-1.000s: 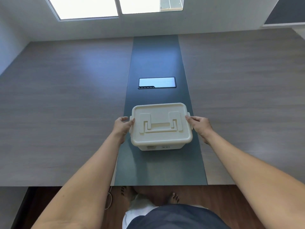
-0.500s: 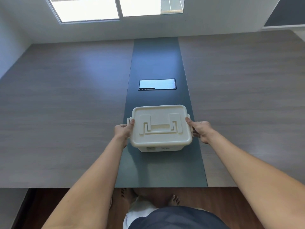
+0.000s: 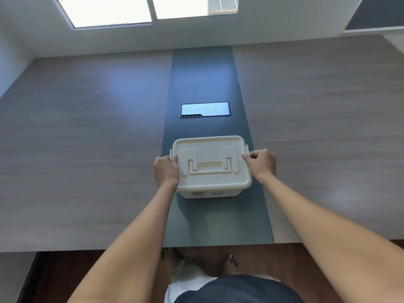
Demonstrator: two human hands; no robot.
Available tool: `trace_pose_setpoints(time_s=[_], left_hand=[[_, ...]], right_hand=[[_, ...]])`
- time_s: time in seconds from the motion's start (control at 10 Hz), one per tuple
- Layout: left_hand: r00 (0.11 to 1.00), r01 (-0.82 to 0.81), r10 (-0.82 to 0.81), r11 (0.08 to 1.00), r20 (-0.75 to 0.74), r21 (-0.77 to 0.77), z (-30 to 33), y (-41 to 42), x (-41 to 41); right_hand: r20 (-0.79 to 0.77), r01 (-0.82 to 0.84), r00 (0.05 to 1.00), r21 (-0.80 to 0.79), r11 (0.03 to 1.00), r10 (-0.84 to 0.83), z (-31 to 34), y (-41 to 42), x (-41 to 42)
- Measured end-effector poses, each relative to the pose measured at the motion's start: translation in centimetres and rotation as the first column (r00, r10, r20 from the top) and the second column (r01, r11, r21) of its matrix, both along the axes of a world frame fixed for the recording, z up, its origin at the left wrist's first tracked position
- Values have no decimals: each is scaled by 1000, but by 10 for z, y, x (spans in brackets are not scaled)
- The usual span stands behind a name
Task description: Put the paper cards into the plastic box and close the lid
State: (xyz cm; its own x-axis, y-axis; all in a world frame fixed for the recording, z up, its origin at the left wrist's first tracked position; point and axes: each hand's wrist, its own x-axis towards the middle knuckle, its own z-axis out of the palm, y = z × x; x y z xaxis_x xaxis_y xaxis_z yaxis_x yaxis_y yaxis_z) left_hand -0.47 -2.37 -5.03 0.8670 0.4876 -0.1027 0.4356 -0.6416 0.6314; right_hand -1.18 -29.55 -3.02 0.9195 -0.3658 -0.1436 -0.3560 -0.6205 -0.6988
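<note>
Lid (image 3: 211,159) on box (image 3: 209,192), mid bench (image 3: 87,160). Left hand (image 3: 165,169) & right hand (image 3: 261,161) gripping side latches, fingers curled tight.

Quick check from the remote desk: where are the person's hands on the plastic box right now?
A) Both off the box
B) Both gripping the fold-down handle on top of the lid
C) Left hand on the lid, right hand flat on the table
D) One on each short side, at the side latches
D: the left hand and right hand press the latches at opposite ends of the plastic box, whose lid is on.
</note>
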Motion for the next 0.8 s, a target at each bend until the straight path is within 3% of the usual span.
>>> trace_pose_setpoints(time_s=[0.2,0.4,0.5,0.6,0.8], left_hand=[[999,50,-50,999,0,11,7,2,23],[992,125,-124,991,-21,41,9,9,32],[997,75,-75,997,25,-26,13,17,16],[993,94,-87,992,82,-86,0,26,-7],[990,140,-140,990,-3,16,-61,34,-59]], right_hand=[[4,23,1000,30,999,-23,6,3,23],[43,-57,997,-115,992,62,-4,-2,28],[75,35,997,-45,998,-31,-5,-3,18],[94,133,986,38,990,-136,-22,-3,2],[7,86,996,9,996,-86,-69,4,-50]])
